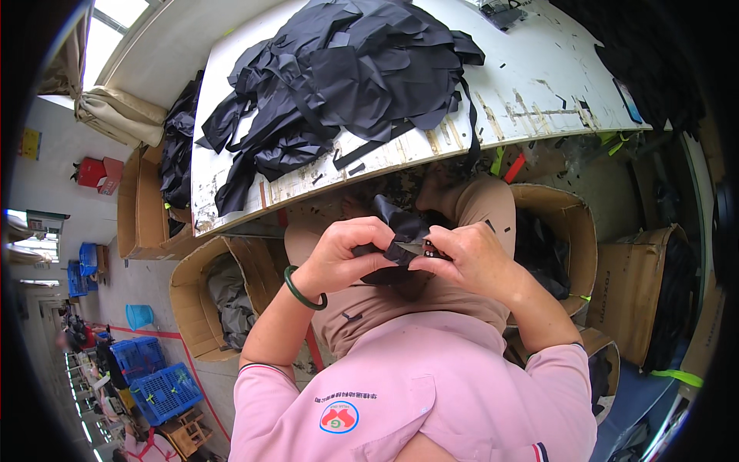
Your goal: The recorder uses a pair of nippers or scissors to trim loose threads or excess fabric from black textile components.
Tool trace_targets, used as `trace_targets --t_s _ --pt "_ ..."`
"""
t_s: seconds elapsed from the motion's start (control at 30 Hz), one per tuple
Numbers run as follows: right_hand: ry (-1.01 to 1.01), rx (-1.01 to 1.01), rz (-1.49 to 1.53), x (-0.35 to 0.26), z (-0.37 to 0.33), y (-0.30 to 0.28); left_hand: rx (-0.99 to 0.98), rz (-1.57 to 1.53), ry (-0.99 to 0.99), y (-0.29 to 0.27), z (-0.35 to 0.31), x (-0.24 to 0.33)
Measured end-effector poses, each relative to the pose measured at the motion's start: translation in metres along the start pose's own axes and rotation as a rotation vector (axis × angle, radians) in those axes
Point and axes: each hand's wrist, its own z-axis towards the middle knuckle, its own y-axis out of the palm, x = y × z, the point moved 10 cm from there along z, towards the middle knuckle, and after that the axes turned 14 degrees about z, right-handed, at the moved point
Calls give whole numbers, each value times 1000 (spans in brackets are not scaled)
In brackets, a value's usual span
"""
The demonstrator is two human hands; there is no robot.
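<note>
Above my lap, my left hand (348, 248) pinches a piece of black fabric (403, 222) between thumb and fingers. My right hand (471, 256) is closed close beside it, around small thread snips (429, 247) with a short metal blade and dark handle. The blade lies against the fabric's edge, between the two hands. Much of the snips is hidden by my right fingers. Part of the fabric hangs below my hands. Small black scraps (352, 316) lie on my trousers.
A white worktable (531, 73) with a worn edge stands ahead, heaped with black fabric pieces (362, 73). Cardboard boxes stand at both sides: one on the left (196, 312) holds grey fabric, one on the right (573, 231) dark fabric. Blue crates (165, 393) sit at far left.
</note>
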Motion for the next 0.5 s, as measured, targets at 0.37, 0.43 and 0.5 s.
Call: trace_targets --t_s 0.37,0.43,0.5 --pt "12 -28 0 -5 0 0 -39 48 -17 2 -1 0" --pt "18 -32 -7 -5 0 0 -50 58 -4 3 0 3" --pt "21 -38 -12 -4 -1 0 -57 70 7 3 -1 4"
